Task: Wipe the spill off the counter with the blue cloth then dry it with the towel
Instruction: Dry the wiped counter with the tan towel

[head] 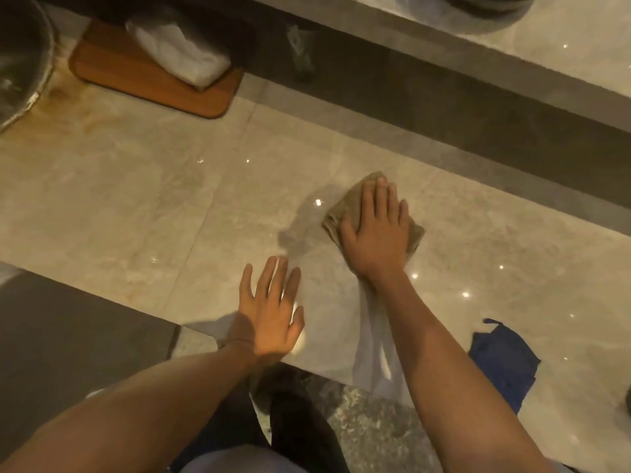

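Note:
A folded beige towel [345, 208] lies on the glossy marble counter [170, 199], right of centre. My right hand [377, 230] presses flat on top of it, fingers spread, covering most of the towel. My left hand [271, 310] rests flat and open on the bare counter near the front edge, holding nothing. The blue cloth [503, 360] lies crumpled on the counter by my right forearm, apart from both hands. A faint sheen shows left of the towel; I cannot tell if it is wet.
A wooden board [136, 80] with a white bag [177, 51] on it sits at the back left, beside a large dark bowl [20, 59]. A raised ledge [444, 107] runs behind the counter. A brownish stain [58, 97] marks the counter near the bowl.

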